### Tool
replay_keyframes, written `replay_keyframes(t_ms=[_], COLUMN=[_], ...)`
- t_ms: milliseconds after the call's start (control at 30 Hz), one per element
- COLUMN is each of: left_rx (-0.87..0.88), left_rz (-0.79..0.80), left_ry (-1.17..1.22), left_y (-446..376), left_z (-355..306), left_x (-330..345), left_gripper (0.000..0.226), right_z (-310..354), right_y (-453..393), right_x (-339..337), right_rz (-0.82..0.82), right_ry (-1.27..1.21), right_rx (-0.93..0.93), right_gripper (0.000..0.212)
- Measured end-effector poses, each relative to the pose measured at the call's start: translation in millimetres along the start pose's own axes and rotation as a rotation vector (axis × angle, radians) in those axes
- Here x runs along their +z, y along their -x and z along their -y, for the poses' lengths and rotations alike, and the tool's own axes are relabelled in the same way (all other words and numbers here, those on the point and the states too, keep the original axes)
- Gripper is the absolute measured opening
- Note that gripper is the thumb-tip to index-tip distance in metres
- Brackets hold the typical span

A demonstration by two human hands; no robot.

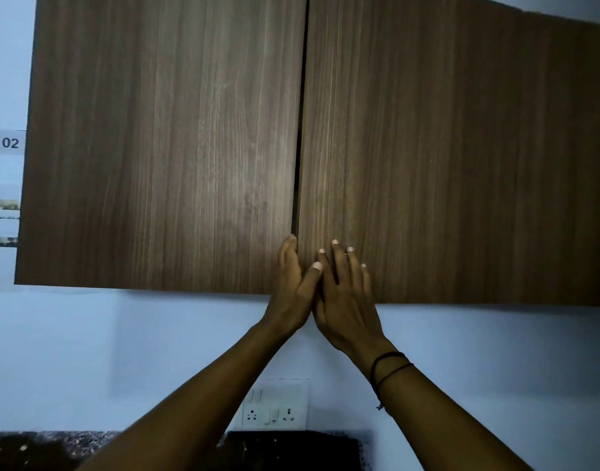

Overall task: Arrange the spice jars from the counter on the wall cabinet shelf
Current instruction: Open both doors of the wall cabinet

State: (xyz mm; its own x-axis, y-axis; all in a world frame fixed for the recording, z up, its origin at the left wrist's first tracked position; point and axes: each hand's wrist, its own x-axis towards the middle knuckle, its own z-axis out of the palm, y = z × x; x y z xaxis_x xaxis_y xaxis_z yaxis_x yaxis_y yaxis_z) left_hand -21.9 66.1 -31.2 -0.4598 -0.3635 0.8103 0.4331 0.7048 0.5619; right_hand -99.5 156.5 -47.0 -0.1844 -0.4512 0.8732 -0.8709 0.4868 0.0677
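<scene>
Here, the wall cabinet (325, 147) fills most of the view, its two doors in dark brown wood grain meeting at a narrow dark seam down the middle. The left door (162, 147) and the right door (461, 158) both look closed or nearly so, and the shelf behind them is hidden. No spice jars can be seen in this view.

Both hands reach up to the lower end of the seam. The left hand (290, 283) is turned edge-on, its fingers (290, 248) pressed together and hooked at the inner edge of the left door; their tips are hidden in the gap. The right hand (346, 294) lies flat on the right door with straight fingers (336, 256) slightly spread, touching the wood. The two hands touch at the thumbs. A dark thread band (390, 365) circles the right wrist.

Below, a white switch plate (274, 407) sits on the pale wall. The speckled bench (53, 447) shows only as a strip at the bottom edge, partly covered by the forearms. A paper label (2, 142) at the left is cut off.
</scene>
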Motion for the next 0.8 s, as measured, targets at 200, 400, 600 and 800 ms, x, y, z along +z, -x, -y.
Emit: replay_keyframes(t_ms=[200, 400, 600, 800], left_rx=[0.038, 0.201, 0.267, 0.187], left_rz=[-0.146, -0.146, -0.128, 0.043], left_ry=[0.278, 0.274, 0.518, 0.865], left_y=[0, -8, 9, 33], left_z=[-30, -87, -158, -207], left_x=[-7, 1, 50, 102], left_gripper=[0.044, 0.027, 0.015, 0.035], right_z=[-4, -9, -23, -47], right_y=[3, -2, 13, 42], right_x=[-36, -103, -171, -225], right_rz=[-0.186, -0.399, -0.434, -0.318], right_ry=[-0.109, -0.301, -0.579, -0.804], right_rx=[0.027, 0.120, 0.206, 0.258], right_gripper=[0.059, 0.060, 0.056, 0.060])
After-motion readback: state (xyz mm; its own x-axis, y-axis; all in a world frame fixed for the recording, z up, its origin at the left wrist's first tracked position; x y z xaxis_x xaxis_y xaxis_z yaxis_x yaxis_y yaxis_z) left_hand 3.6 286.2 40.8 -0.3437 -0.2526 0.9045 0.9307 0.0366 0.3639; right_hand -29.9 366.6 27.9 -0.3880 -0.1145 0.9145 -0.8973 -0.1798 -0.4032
